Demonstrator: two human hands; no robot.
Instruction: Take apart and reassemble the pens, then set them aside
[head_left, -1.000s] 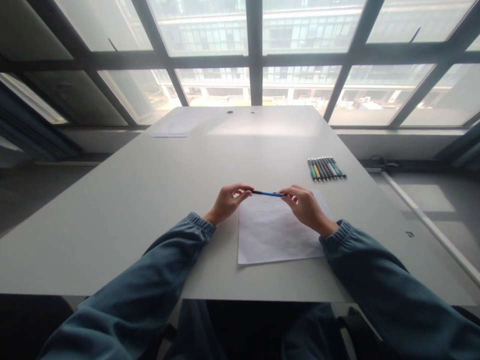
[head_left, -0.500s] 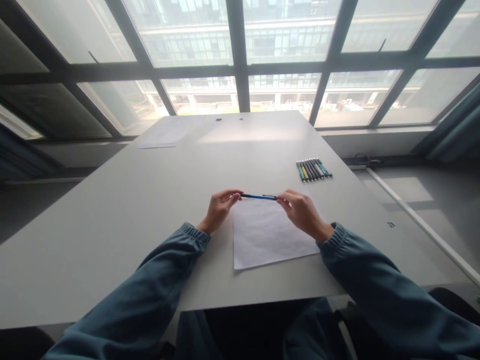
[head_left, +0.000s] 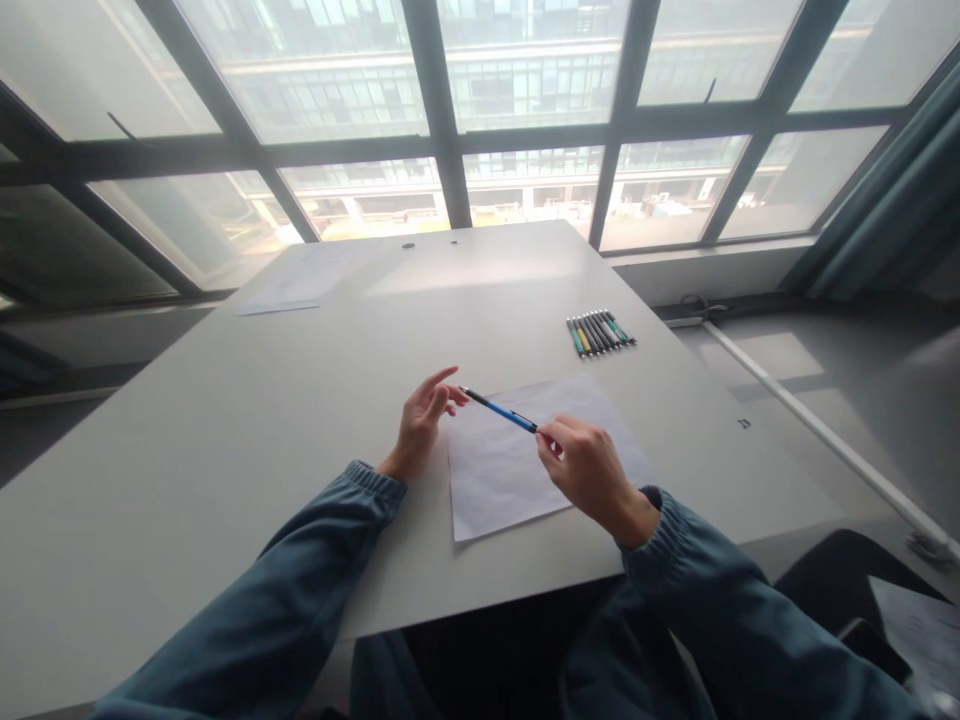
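A blue and black pen (head_left: 499,408) with a clip slants above the white paper (head_left: 502,480). My right hand (head_left: 589,465) pinches the pen by its lower right end. At the pen's other, dark end is my left hand (head_left: 426,420), its fingers apart and the index finger stretched out; whether a fingertip touches the pen I cannot tell. Beyond the paper, to the right, several pens (head_left: 600,333) with black, green and yellow barrels lie side by side in a row.
The white table (head_left: 315,400) reaches to the large windows. More paper (head_left: 281,285) lies at its far left. Small dark marks (head_left: 744,424) show near the right edge. At the lower right are a dark chair (head_left: 840,570) and a printed sheet (head_left: 919,625).
My left fingers have opened from the pen's end. My right hand has lowered its end, so the pen tilts now. The view has turned slightly to the right.
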